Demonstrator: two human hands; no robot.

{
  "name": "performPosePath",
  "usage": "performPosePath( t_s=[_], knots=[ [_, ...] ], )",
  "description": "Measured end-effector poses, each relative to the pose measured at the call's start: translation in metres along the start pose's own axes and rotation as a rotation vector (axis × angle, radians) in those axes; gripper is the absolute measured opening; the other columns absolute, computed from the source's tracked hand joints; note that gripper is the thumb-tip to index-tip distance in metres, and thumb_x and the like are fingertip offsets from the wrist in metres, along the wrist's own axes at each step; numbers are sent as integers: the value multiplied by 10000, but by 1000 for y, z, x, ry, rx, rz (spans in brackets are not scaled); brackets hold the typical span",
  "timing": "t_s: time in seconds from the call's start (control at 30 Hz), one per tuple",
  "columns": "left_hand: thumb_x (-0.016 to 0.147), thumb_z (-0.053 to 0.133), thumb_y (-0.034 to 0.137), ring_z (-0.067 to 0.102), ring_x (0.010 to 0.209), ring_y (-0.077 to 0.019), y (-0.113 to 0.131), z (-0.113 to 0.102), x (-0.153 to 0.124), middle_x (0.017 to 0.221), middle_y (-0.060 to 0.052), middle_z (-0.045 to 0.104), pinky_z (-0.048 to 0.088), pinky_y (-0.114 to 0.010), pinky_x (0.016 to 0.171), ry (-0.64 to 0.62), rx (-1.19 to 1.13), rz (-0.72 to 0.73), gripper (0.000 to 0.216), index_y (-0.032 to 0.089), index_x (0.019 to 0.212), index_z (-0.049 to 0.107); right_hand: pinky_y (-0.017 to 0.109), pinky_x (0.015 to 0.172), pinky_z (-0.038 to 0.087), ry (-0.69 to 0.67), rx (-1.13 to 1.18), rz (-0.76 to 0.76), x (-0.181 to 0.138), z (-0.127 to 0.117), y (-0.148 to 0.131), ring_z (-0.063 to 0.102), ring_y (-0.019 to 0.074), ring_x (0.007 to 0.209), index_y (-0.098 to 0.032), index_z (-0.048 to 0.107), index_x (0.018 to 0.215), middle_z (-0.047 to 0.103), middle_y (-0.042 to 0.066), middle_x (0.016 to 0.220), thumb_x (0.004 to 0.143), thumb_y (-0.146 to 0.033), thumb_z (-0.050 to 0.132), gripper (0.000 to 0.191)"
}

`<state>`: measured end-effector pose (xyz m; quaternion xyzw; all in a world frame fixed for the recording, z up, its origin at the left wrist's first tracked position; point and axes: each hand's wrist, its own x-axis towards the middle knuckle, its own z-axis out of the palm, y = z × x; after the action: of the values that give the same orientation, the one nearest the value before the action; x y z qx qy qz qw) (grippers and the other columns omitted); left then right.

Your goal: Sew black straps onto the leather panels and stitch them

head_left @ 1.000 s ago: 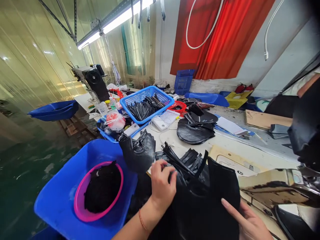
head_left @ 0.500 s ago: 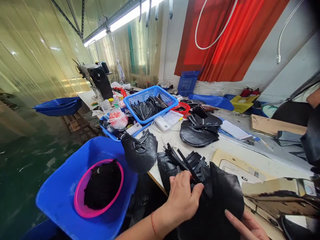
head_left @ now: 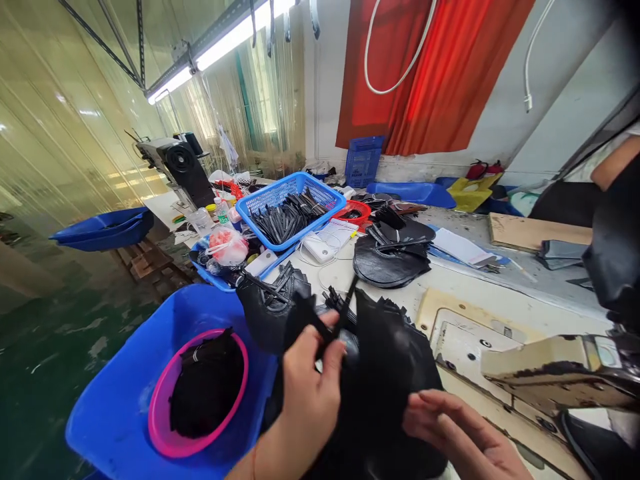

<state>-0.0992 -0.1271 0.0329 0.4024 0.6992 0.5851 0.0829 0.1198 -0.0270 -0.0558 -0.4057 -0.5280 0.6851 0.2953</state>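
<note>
Presently, I observe my left hand (head_left: 311, 383) pinching a black strap (head_left: 346, 308) above the near desk (head_left: 450, 275); my right hand (head_left: 453, 427), fingers loosely parted, is at the black leather piece's (head_left: 385, 373) right edge.

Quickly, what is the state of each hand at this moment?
Left hand: closed, pinching black material between thumb and fingers.
Right hand: open, fingers loosely curved near black material; contact cannot be told.

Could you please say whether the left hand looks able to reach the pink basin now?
Probably yes: the pink basin sits open-topped in the nearby blue tub, though the left hand has black material in its grip.
</note>
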Motion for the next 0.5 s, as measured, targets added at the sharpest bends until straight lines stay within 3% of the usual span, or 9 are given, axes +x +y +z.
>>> performPosePath(
  t_s=[0.13,0.2,0.27,0.37,0.43,0.5],
  knots=[
    [937,517,373,652,725,-175,-39,-24,75,852,-33,709,504,-289,738,273,274,60,365,200,1257,555,493,840,535,301,-495,-133,22,-11,10,648,340,939,-174,647,1111,673,178,1100,670,-673,673,666],
    [953,467,332,671,841,-205,-71,-28,114,913,-68,716,506,-321,809,291,481,-35,309,177,1195,581,523,853,507,381,-752,-193,32,-17,17,630,357,930,-131,597,1202,656,185,1067,608,-709,672,832],
    [890,546,260,660,935,-275,-102,-26,139,940,-134,718,500,-397,858,270,544,-99,267,123,1107,617,511,840,506,350,-872,-192,38,-21,21,629,354,922,-127,560,1253,661,163,1016,599,-721,661,890],
    [788,643,190,536,1191,-368,-127,-17,145,1239,-259,609,425,-504,987,293,588,-126,448,47,1205,558,451,754,530,357,-903,-174,37,-19,19,633,315,857,-166,538,1280,650,130,1009,631,-721,632,859],
    [799,634,189,425,1306,-372,-124,-8,129,1388,-276,485,346,-525,1066,329,605,-106,496,43,1258,520,433,726,529,430,-903,-216,31,-15,16,623,288,803,-175,521,1317,626,122,1019,669,-706,605,842],
    [834,605,211,451,1274,-330,-106,3,101,1333,-221,533,342,-492,1076,314,554,-30,364,95,1178,581,443,755,522,520,-874,-268,24,-12,11,617,277,785,-188,500,1356,617,108,1000,707,-684,583,821]
  ],
)
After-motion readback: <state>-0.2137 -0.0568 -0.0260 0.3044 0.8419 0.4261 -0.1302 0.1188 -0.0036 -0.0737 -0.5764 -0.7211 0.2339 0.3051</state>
